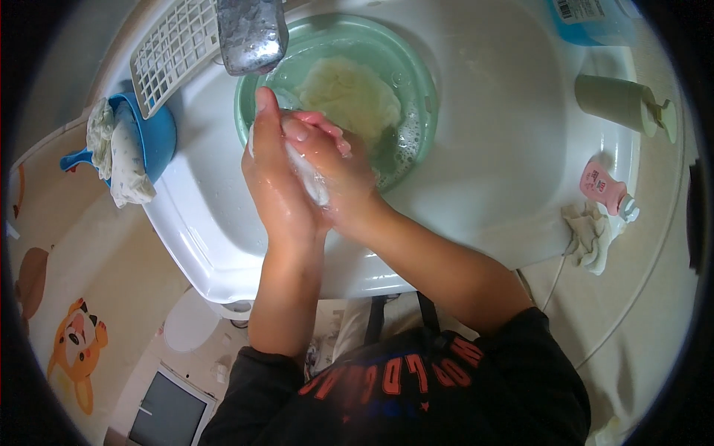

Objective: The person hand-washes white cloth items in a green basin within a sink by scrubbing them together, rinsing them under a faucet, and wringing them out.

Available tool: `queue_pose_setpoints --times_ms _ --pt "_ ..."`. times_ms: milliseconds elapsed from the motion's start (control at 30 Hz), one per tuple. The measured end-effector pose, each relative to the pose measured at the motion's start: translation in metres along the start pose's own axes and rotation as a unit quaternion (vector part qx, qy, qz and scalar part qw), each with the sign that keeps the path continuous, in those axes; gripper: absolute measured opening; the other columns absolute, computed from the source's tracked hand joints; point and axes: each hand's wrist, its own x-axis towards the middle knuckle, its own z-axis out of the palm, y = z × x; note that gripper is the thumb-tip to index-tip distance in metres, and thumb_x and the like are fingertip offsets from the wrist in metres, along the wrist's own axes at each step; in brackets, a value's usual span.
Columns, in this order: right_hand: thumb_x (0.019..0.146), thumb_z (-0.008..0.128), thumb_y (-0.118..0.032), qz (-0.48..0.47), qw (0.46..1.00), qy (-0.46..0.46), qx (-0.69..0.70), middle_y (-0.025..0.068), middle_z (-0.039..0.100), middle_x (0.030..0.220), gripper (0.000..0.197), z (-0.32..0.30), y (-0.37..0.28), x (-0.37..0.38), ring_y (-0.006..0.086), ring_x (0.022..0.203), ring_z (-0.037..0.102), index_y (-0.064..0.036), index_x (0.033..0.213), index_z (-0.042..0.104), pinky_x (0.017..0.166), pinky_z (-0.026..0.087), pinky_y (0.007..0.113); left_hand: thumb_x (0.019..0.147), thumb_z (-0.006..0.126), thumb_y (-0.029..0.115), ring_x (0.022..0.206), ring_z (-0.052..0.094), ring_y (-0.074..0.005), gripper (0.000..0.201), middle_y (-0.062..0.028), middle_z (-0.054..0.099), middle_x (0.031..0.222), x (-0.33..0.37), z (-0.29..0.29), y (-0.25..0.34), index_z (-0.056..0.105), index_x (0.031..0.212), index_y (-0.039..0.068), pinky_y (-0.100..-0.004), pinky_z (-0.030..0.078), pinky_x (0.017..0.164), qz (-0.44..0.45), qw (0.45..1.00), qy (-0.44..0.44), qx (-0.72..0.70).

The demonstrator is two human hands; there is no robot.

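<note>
My left hand (269, 186) and my right hand (343, 175) are pressed together over the near left rim of a green basin (430, 97). Between the palms is a wet, soapy white cloth (314, 184), mostly hidden by the fingers and bunched tight. Both hands look wet, with the thumbs uppermost. Water fills the basin, with a pale yellowish cloth (349, 93) spread in it and suds along the right side. The basin stands in a white sink (498, 134).
A metal faucet (253, 37) juts over the basin beside a white grid rack (175, 48). Cloths hang over a blue dipper (160, 141) at left. Along the right edge are a blue bottle (591, 26), a pale green pump bottle (613, 100), a pink bottle (601, 186) and a crumpled cloth (591, 234).
</note>
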Motion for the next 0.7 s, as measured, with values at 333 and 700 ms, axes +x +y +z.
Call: queue_pose_setpoints --times_ms 333,700 --pt "0.081 0.077 -0.019 -0.071 0.977 -0.057 -0.194 0.0071 0.064 0.104 0.042 0.004 0.011 0.001 0.0118 0.094 0.059 0.0029 0.108 0.053 0.086 0.047 0.026 0.099 0.047 0.043 0.058 0.054 -0.0204 0.046 -0.0073 0.058 0.065 0.022 -0.041 0.003 0.057 0.074 0.006 -0.031 0.046 0.054 -0.148 0.944 -0.092 -0.279" --pt "0.06 0.088 -0.02 -0.12 0.935 -0.172 -0.286 0.0142 0.04 0.137 0.109 0.003 0.005 -0.01 0.0215 0.125 0.043 -0.0068 0.146 0.022 0.104 0.038 0.037 0.097 0.054 0.027 0.091 0.059 -0.0243 0.051 -0.0116 0.059 0.112 -0.011 -0.036 -0.002 0.037 0.139 0.004 -0.0368 0.052 0.078 0.04 0.945 -0.075 -0.317"
